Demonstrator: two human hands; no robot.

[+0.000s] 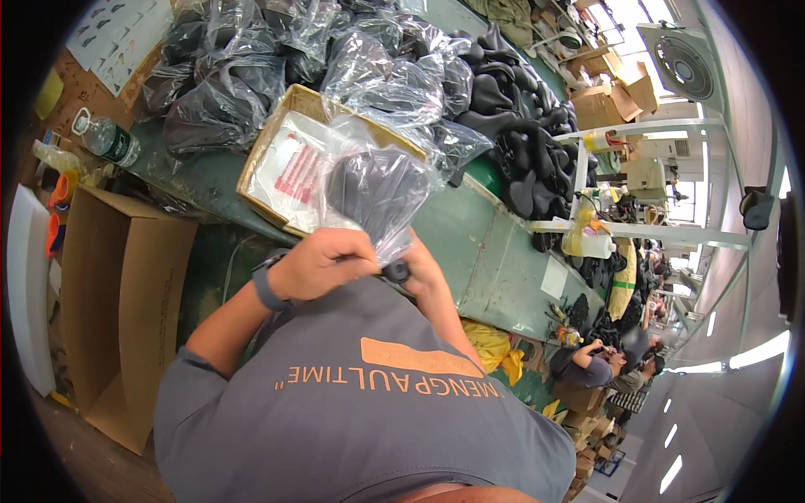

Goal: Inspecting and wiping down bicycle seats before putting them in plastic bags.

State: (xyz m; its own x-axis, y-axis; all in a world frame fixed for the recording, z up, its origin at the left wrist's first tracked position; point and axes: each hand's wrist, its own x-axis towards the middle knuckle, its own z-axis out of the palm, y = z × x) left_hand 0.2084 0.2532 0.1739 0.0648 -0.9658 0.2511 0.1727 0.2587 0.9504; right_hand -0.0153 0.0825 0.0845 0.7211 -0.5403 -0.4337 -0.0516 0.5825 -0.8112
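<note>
A dark bicycle saddle is inside a clear plastic bag, held in front of my chest with its narrow nose toward me. My left hand is closed, pinching the bag's near edge between thumb and fingers. On the other side, my right hand grips the saddle near its nose, its fingers partly hidden by the saddle and bag. Behind the saddle sits an open shallow carton on the green table, with white bags printed in red in it.
Bagged saddles are heaped at the table's far side, with bare black saddles at the right. A big open carton stands at my left, near a water bottle. A white metal frame rises at the right. People sit beyond.
</note>
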